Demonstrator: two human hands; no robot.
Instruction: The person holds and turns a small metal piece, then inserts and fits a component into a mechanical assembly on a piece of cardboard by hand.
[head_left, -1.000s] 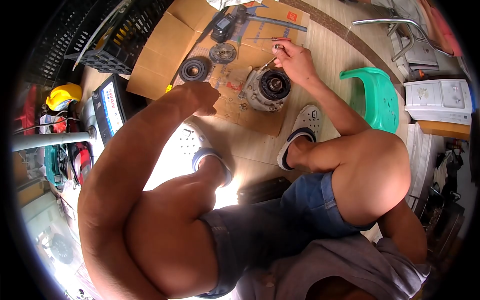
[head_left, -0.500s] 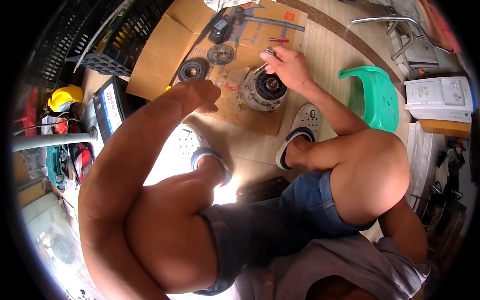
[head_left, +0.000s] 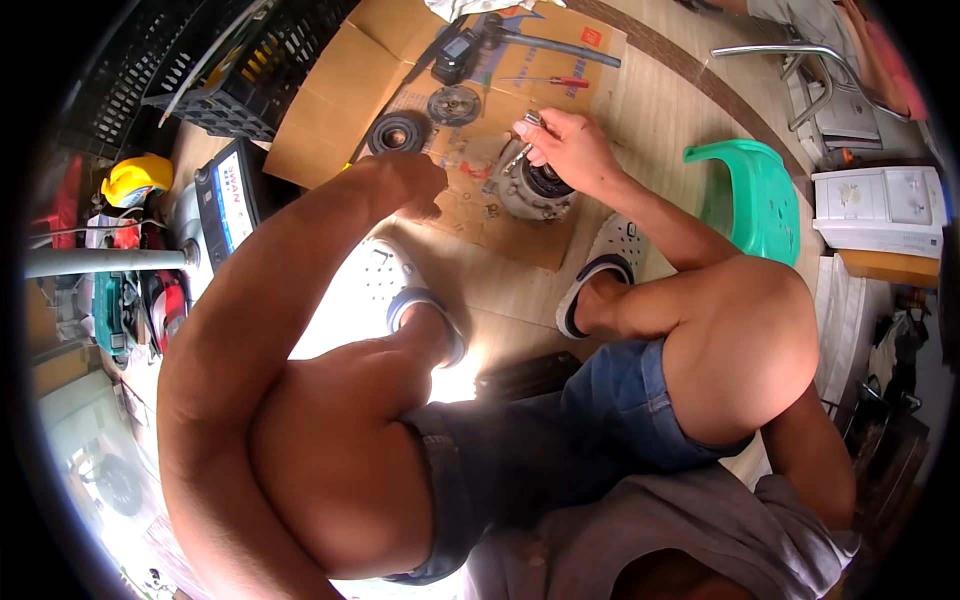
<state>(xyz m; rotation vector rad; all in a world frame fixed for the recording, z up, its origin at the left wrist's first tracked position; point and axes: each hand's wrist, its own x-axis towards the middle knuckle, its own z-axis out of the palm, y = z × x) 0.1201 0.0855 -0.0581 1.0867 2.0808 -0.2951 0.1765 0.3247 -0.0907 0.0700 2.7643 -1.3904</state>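
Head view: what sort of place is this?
Probably a small repair workshop, or a room used as one: a metal machine part sits on flattened cardboard, with a hammer and a red-handled screwdriver lying nearby.

Legible print: the word "SWAN", on one label.
"SWAN" stood in capitals, running lengthwise, on this white-and-blue label of the dark box at left. The cardboard sheet bore blue characters and a red printed square near its far edge; both were too small to read.
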